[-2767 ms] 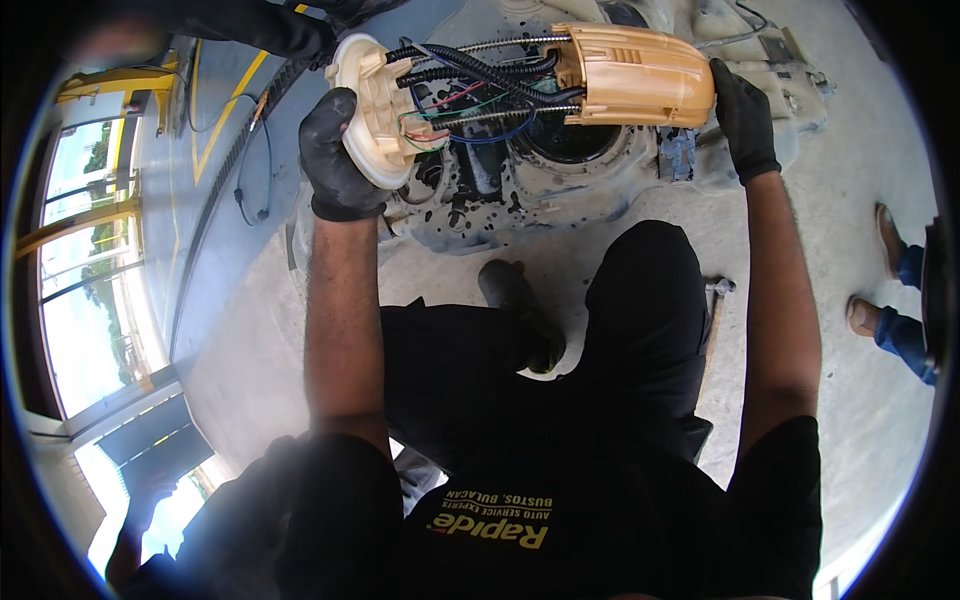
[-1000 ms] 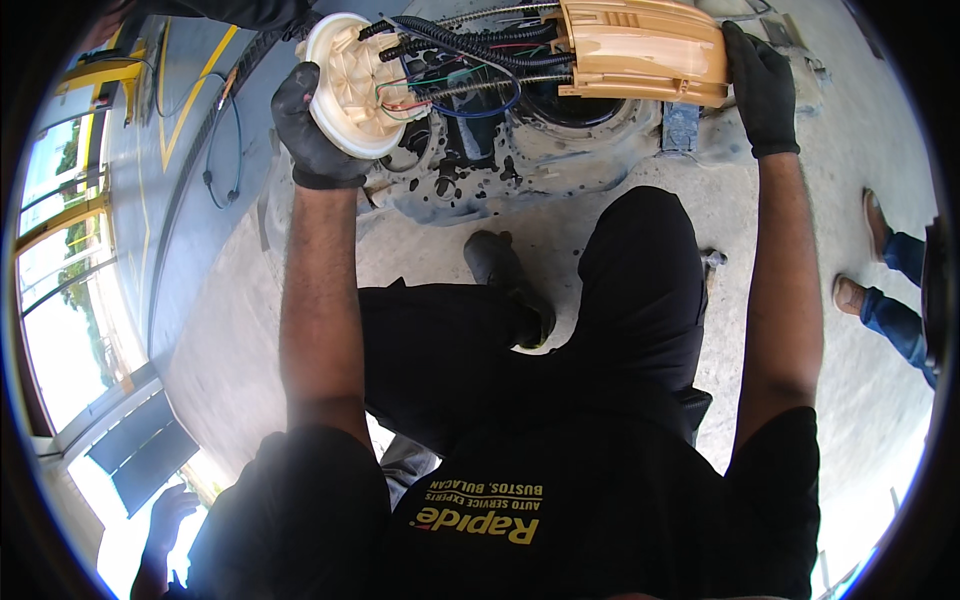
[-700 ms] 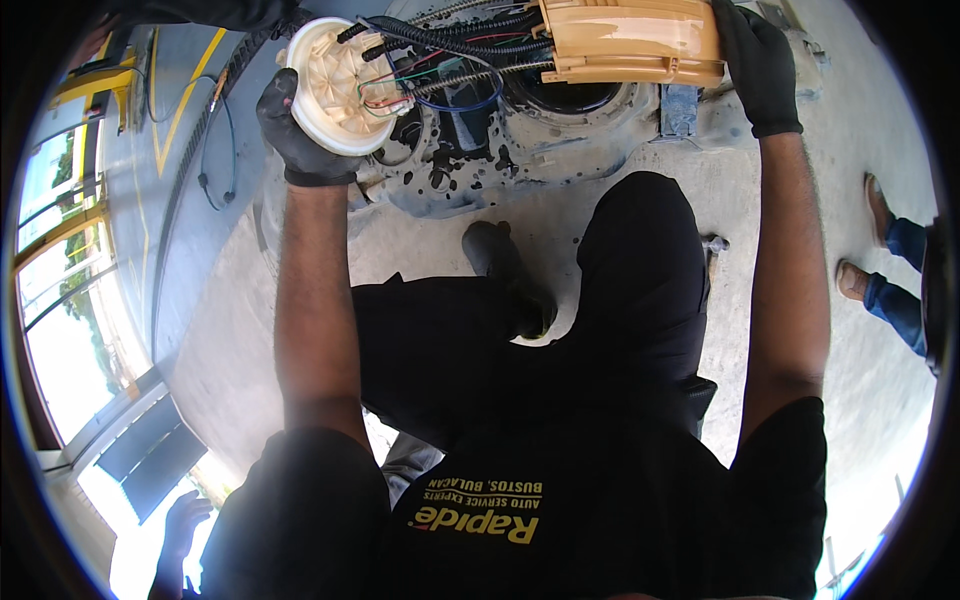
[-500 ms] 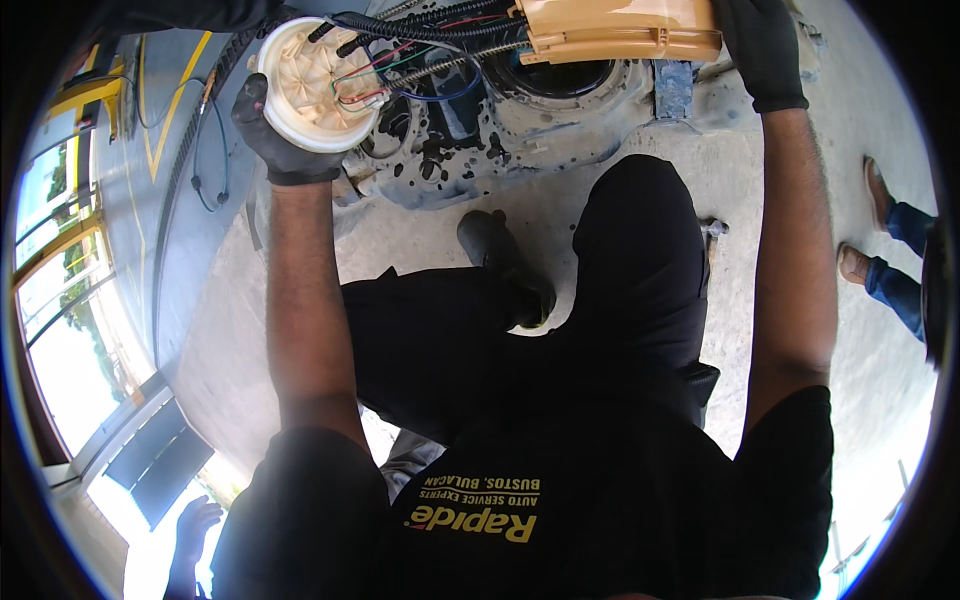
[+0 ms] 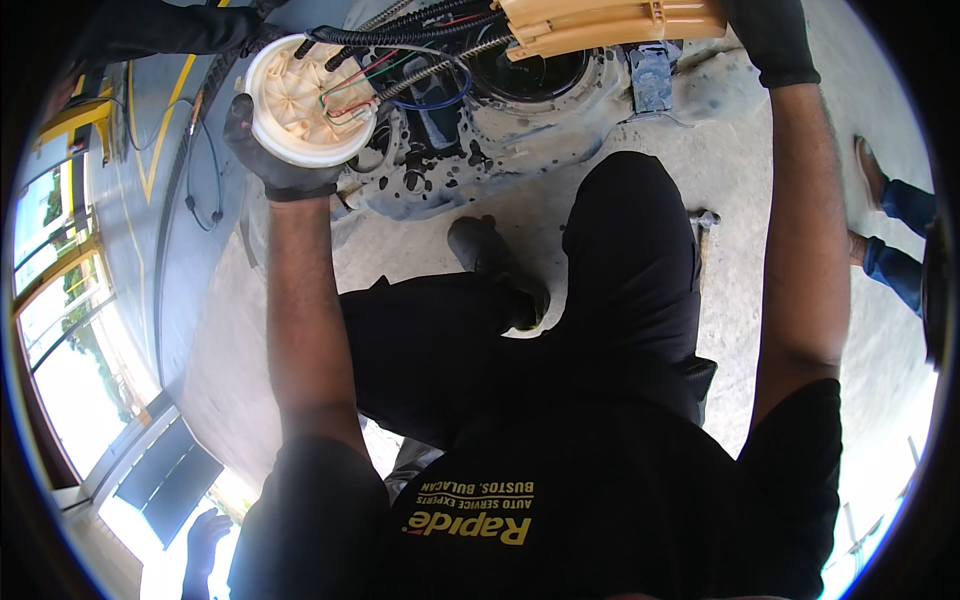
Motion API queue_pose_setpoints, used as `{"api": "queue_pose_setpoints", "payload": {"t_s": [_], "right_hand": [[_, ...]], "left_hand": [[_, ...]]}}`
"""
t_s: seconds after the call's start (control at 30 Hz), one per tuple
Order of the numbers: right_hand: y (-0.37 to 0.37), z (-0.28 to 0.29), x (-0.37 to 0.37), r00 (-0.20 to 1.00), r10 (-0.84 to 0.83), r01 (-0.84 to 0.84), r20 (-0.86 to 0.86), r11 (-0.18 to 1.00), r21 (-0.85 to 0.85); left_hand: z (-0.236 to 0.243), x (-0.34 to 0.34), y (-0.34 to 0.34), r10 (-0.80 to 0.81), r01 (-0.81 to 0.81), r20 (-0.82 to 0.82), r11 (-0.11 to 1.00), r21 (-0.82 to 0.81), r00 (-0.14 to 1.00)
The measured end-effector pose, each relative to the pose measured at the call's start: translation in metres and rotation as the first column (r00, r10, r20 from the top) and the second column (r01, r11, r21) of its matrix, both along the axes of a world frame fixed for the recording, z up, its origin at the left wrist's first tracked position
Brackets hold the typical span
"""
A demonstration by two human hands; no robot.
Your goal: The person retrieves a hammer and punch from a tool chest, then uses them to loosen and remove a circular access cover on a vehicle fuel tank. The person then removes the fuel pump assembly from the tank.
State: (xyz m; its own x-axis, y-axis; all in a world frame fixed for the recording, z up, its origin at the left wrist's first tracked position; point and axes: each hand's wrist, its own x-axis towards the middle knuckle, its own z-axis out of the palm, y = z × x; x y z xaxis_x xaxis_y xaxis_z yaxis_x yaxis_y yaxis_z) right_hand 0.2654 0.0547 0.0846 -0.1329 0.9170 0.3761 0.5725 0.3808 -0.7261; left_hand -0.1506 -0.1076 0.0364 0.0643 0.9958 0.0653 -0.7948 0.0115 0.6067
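My gloved left hand wraps round the rim of a round off-white plastic cap, whose ribbed face is turned up toward me. Black corrugated hoses and thin coloured wires run from the cap to a long tan plastic housing; together they look like a fuel pump unit. At the housing's right end is my gloved right hand, closed on it; the fingertips are partly cut off by the frame's top. Both pieces are held over a dirty, grey-and-black tank-like part with a dark round opening.
A co-worker's black-sleeved arm and gloved hand reach in at upper left, close to the cap. A hammer lies right of my knee. Another person's legs stand at far right. A thin cable hangs at left.
The cap in my left hand has shifted slightly left and down. The housing's left end has moved left, and my right hand has risen a little to the right.
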Motion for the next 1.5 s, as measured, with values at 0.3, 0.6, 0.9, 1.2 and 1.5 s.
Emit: {"api": "queue_pose_setpoints", "payload": {"t_s": [0.3,0.6,0.9,1.2,1.5], "right_hand": [[0.026,0.025,-0.004,0.988,0.075,-0.091,0.134,0.989,0.119],[0.034,0.056,-0.040,0.949,0.125,-0.181,0.290,0.968,0.172],[0.052,0.064,-0.031,0.904,0.209,-0.262,0.373,0.960,0.098],[0.042,0.054,-0.004,0.979,0.170,-0.164,0.108,0.984,-0.062],[0.019,0.013,0.051,0.995,0.085,-0.087,-0.042,0.995,-0.054]], "left_hand": [[-0.019,0.002,-0.006,0.234,-0.247,-0.110,0.962,-0.116,0.966],[-0.060,-0.003,-0.026,0.225,-0.230,0.171,0.973,0.014,0.959],[-0.063,0.019,-0.024,0.149,-0.176,0.292,0.982,0.069,0.945],[-0.035,0.024,-0.024,0.078,-0.109,0.258,0.988,0.108,0.963],[0.017,0.034,-0.027,0.140,-0.150,0.162,0.987,0.053,0.977]]}}
